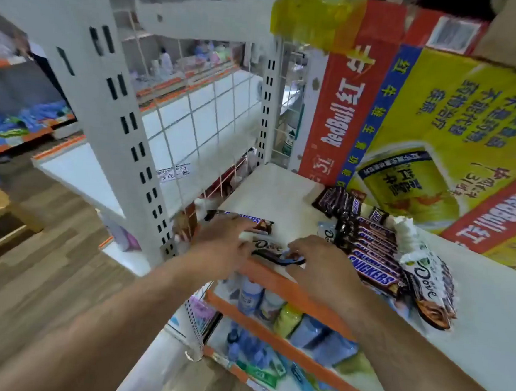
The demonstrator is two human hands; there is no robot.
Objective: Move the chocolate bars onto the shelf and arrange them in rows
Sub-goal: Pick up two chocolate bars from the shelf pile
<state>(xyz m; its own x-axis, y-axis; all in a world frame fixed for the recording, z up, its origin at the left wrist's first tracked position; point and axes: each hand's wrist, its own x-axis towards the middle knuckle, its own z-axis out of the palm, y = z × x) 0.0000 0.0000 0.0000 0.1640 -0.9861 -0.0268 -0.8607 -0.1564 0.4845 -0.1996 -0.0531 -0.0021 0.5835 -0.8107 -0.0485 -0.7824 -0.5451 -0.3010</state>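
So this one's barely started on the arranging, I'd say. Using the shelf's [281, 191] orange front lip [278, 283] as the reference: a dark Dove bar [270, 247] lies flat just behind the lip, lengthwise along it. The right hand [322, 261] looks like it's pinching the bar's right end between fingertips and thumb, though it's a bit blurry. The left hand [223, 241] has its fingers stretched out fairly flat over the bar's left end, more pressing or steadying than gripping.

One step further back from the lip sits a lone Snickers bar [249, 219], also lengthwise, partly under the left fingers. That pair looks like the beginning of the rows.

Everything else is still to sort. Further right along the lip there's a Snickers pile [374, 258], overlapping and fanned out at an angle, with white Dove bars [422, 271] heaped on its right side. A few more dark bars trail from the pile toward the back of the shelf, away from the lip, near the Red Bull cartons [457, 123].

So the bars are all on the shelf already, as far as I can see; maybe two are placed, and the bulk needs lining up.
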